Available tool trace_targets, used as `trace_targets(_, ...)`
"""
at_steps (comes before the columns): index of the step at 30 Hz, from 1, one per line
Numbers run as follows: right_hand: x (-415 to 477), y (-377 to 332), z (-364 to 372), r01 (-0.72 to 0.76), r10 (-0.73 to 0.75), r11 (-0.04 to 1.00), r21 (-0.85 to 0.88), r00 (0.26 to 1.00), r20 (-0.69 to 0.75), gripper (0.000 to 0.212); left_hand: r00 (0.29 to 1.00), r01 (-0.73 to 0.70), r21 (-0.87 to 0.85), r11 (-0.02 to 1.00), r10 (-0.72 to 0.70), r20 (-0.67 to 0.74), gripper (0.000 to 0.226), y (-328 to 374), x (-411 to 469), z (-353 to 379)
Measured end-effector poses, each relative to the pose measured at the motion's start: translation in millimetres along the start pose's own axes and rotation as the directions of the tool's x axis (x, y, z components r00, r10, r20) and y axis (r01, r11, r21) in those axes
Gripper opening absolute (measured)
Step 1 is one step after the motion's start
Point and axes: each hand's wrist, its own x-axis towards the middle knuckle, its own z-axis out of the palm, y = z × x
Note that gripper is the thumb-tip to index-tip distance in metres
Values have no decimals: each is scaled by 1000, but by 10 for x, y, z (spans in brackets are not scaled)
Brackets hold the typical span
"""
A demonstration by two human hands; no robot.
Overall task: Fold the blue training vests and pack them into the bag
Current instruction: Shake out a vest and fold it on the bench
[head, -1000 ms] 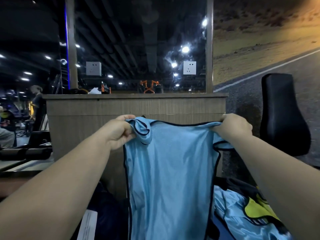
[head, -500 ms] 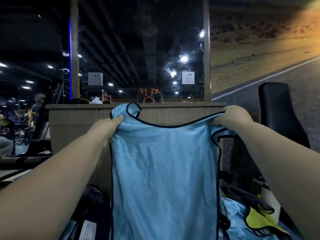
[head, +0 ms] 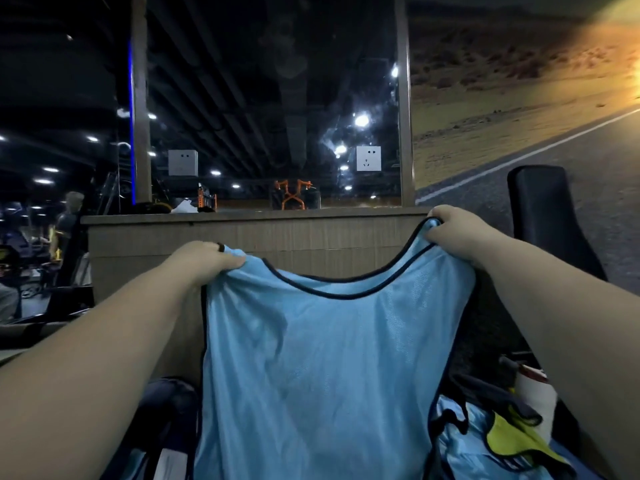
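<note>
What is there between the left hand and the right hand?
In the head view, the blue vest spans between the left hand and right hand, both gripping its shoulders.

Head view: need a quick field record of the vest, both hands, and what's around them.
item: blue vest, dark trim, held up spread out, neckline on top, not yet folded
left: left hand grips the vest's left shoulder
right: right hand grips the vest's right shoulder, higher than the left
pile: other vests, blue and yellow, heaped low right
behind: wooden counter
right side: black pad, upright
</note>
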Motion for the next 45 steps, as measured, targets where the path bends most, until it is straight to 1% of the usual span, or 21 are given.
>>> trace_targets(2,-18,37,6,32,-32,999,-7,999,-14,10,998,-17,361,932,-8,67,37,-42,23,-15)
trace_targets(3,-20,58,8,49,-49,998,-39,999,-15,13,996,-23,458,888,-19,87,37,-55,38,-16)
trace_targets(6,-10,105,4,54,-52,991,-121,998,18,22,996,-50,515,856,1,94,38,-66,117,-29)
trace_targets(7,0,122,-6,42,-37,993,-111,998,48,25,996,-48,427,903,11,89,36,-61,134,-36)
trace_targets(8,5,139,-16,26,-19,996,-89,996,81,28,996,-11,225,974,-8,85,33,-67,175,-40)
trace_targets(9,-1,152,-31,2,4,999,-54,992,125,29,993,61,-40,997,-57,105,29,-59,185,-44)
trace_targets(10,-5,168,-44,-30,30,1000,1,982,189,29,986,126,-266,956,-92,137,26,-53,185,-41)
trace_targets(11,-20,179,-57,-69,46,995,75,960,277,27,980,167,-401,901,-106,170,23,-35,163,-38)
trace_targets(14,-58,234,-67,-203,60,957,206,837,544,38,974,205,-553,808,-116,192,11,-11,145,3)
trace_targets(16,-83,224,-73,-224,67,960,169,765,640,48,980,191,-640,744,-111,162,16,13,125,41)
trace_targets(17,-98,204,-60,-204,88,973,106,755,649,52,984,173,-672,720,-105,141,20,20,117,65)
trace_targets(19,-67,170,13,-50,137,983,-175,836,531,55,991,136,-731,669,-86,106,20,13,117,96)
trace_targets(21,-12,153,116,43,85,919,-392,949,303,48,992,115,-782,612,-35,119,12,8,132,117)
trace_targets(23,58,157,190,39,7,932,-361,992,124,39,995,68,-770,634,10,96,8,14,125,133)
trace_targets(25,75,150,200,36,-34,954,-298,999,10,31,999,4,-749,662,27,30,28,-9,153,161)
trace_targets(27,67,141,189,26,-44,964,-264,997,-64,24,999,-51,-730,681,39,-33,31,-20,159,175)
trace_targets(30,55,155,169,-1,-30,974,-227,991,-131,19,997,-70,-697,714,45,-55,30,-38,179,164)
trace_targets(33,75,217,145,-41,19,988,-147,988,-151,25,998,-55,-666,744,23,-57,35,-44,173,132)
trace_targets(38,76,298,104,-69,67,998,-9,990,-126,23,999,34,-644,764,-10,41,37,-88,201,67)
trace_targets(41,58,307,77,-68,65,997,-24,992,-112,21,998,44,-643,765,2,70,28,-53,177,81)
trace_targets(45,19,275,25,-91,55,978,-186,980,-190,39,991,4,-616,787,79,108,23,-57,178,73)
